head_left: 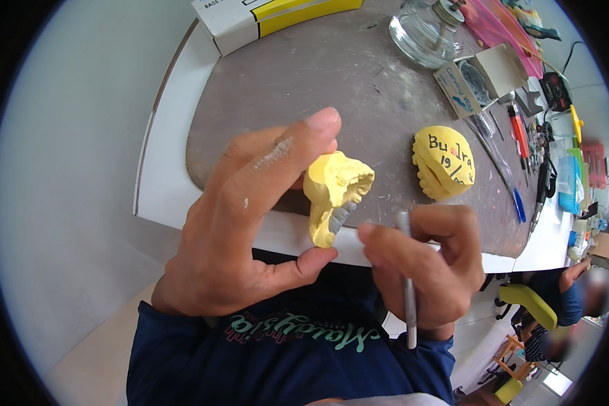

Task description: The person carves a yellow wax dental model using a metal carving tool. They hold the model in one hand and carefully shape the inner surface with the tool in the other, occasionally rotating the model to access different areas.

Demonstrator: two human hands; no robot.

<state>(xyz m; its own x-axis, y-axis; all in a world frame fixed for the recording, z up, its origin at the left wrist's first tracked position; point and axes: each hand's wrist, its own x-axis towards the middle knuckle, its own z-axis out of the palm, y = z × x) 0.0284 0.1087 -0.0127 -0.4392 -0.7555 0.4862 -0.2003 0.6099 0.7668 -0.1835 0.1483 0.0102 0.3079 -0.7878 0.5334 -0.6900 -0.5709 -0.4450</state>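
My left hand (pixel 233 216) is closed on a yellow plaster dental cast (pixel 328 179), gripped between the thumb below and the fingers above. Grey wax teeth (pixel 342 216) line part of the cast's lower right edge. Just right of it, my right hand (pixel 430 264) is closed round a slim metal carving tool (pixel 410 311), its handle pointing down toward my shirt. The tool's working tip is hidden by the fingers or too blurred to make out. A second yellow dental cast (pixel 446 152) lies on the table beyond my right hand, handwriting on its flat base.
A glass spirit lamp (pixel 419 37) stands at the far right, near an opened small cardboard box (pixel 504 71) and a pink tray (pixel 484 24). Pens and hand tools (pixel 519 132) lie along the right side. A white-and-yellow box (pixel 277 24) sits at the back. Other people (pixel 568 298) sit farther right.
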